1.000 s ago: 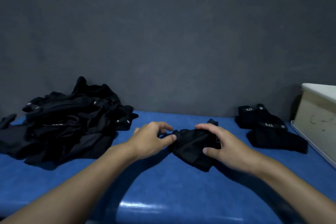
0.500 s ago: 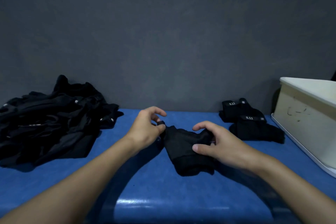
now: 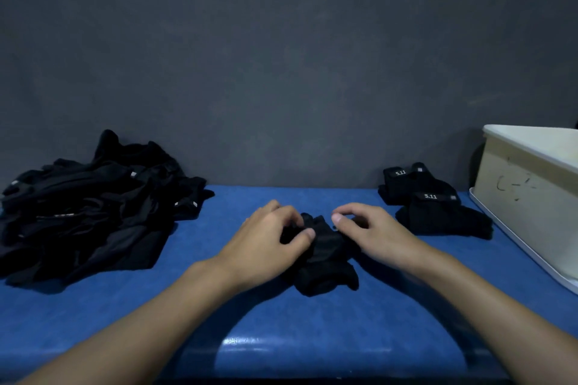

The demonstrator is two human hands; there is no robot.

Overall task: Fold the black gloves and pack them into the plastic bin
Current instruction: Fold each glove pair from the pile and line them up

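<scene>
Left fingers point(image 3: 283, 216): curled, close together, over the far left edge of the glove point(image 3: 325, 262); thumb pressed on its top, so the cloth is pinched between thumb and fingers.
Right fingers point(image 3: 339, 217): curled, one fingertip down at the glove's far right edge; the grip beneath is hidden by the hand.
Left hand point(image 3: 269, 241), right hand point(image 3: 372, 234): knuckles up, close together, glove between them; both forearms bare.
Glove: black, bunched, on the table point(image 3: 281, 337) at centre. Long axis runs from far to near, near end swung slightly right. Far end under the fingers, near end free on the table. Cuff end cannot be told.
Folded gloves point(image 3: 434, 206): two black bundles, far right, overlapping, each with a "5.11" label on top; apart from the hands.
Pile point(image 3: 93, 212): loose black gloves, far left, heaped against the wall point(image 3: 281, 56).
Bin point(image 3: 528, 197): pale plastic, right edge, standing on a white tray point(image 3: 516, 247), just beside the folded gloves; inside not visible.
Table: blue, glossy at the near edge.
Wall: plain dark grey; dim light.
</scene>
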